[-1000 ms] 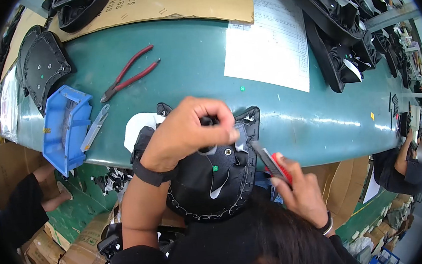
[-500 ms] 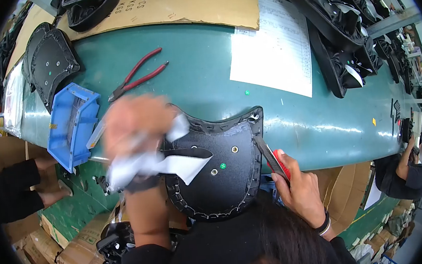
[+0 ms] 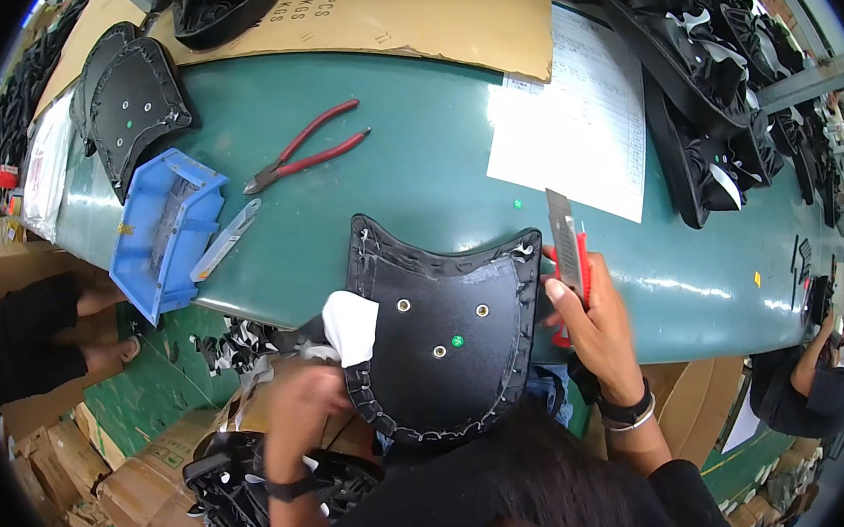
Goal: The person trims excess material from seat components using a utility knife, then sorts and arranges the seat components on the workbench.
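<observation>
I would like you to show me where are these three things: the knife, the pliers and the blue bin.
Knife (image 3: pixel 564 236): head view, on its grey blade.
Pliers (image 3: pixel 322 158): head view, on the lower red handle.
Blue bin (image 3: pixel 178 250): head view, on its side wall.

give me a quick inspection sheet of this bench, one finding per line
surface: green tabletop, glossy, with a small green sticker
work: black padded panel overlapping the near edge, three eyelets showing
clutter: red-handled pliers lying open, blue bin, printed sheet
left hand: blurred beside white scrap, grip unclear
right hand: holding red utility knife, blade exposed
cables: nothing seen
surroundings: cardboard boxes on the floor, co-worker at right
</observation>
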The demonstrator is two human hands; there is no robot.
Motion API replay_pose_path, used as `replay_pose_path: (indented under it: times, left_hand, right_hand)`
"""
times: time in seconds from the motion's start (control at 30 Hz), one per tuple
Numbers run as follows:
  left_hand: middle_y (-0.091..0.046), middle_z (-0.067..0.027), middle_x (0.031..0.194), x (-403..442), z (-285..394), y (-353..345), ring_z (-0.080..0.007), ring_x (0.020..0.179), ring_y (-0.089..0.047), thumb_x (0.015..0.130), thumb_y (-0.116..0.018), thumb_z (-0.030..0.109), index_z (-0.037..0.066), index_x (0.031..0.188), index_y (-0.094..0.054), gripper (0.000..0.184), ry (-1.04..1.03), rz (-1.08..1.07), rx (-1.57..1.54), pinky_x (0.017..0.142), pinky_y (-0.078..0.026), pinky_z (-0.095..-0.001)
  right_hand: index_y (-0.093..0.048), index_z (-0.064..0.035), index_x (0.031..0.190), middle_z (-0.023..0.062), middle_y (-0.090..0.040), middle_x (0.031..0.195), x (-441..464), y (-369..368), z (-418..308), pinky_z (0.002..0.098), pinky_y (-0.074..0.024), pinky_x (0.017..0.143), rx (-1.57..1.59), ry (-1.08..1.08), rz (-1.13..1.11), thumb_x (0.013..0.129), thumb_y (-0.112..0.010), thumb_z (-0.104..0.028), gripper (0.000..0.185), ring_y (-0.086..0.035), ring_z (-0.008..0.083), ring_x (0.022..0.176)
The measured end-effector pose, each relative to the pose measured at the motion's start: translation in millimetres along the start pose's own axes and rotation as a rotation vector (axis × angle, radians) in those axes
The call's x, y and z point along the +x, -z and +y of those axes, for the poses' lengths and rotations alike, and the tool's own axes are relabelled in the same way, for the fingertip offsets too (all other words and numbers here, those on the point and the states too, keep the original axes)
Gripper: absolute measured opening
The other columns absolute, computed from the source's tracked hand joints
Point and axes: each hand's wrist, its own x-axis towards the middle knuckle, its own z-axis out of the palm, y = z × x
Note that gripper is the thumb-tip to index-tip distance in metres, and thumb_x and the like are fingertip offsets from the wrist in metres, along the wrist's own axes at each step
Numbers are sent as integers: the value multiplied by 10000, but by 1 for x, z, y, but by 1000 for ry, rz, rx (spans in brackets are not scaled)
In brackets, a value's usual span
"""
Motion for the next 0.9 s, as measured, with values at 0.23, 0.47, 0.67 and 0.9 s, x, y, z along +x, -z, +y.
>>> replay_pose_path:
  times: [0.23, 0.47, 0.67, 0.9]
  left_hand:
    - [-567, 9, 820, 22, 6, -55, -65, 710, -511, 965, -572, 299, 64, 915, -562, 241, -126, 200, -720, 598, -419, -221]
    - [-494, 31, 633, 40, -43, -31, -43, 518, -408, 937, -586, 145, 49, 922, -543, 107, -348, 638, -95, 498, -377, -221]
    - [-589, -84, 782, 27, 27, -41, -184, 652, -551, 890, -651, 207, 32, 971, -588, 203, -578, 289, 59, 606, -449, -288]
    - [-613, -170, 914, 42, -98, 35, -286, 792, -611, 860, -653, 262, 7, 1023, -578, 312, -328, 876, 17, 701, -495, -406]
  right_hand:
    - [-545, -10, 1076, 229, -541, 1240, 11, -14, 3, 424, -461, 858, -460, 465, 58, 744, -777, -120, 420, -553, 385, 1054]
    - [-539, 1, 1056, 218, -535, 1258, 14, -21, 6, 380, -451, 897, -246, 174, -53, 752, -782, -134, 412, -565, 355, 1069]
    - [-530, -4, 1097, 183, -594, 1115, 14, -21, 3, 356, -463, 858, -271, 176, -58, 799, -749, -165, 403, -598, 311, 977]
    - [-528, -21, 1095, 111, -618, 892, 17, -21, 3, 321, -470, 754, -202, 106, -86, 822, -728, -174, 371, -580, 220, 794]
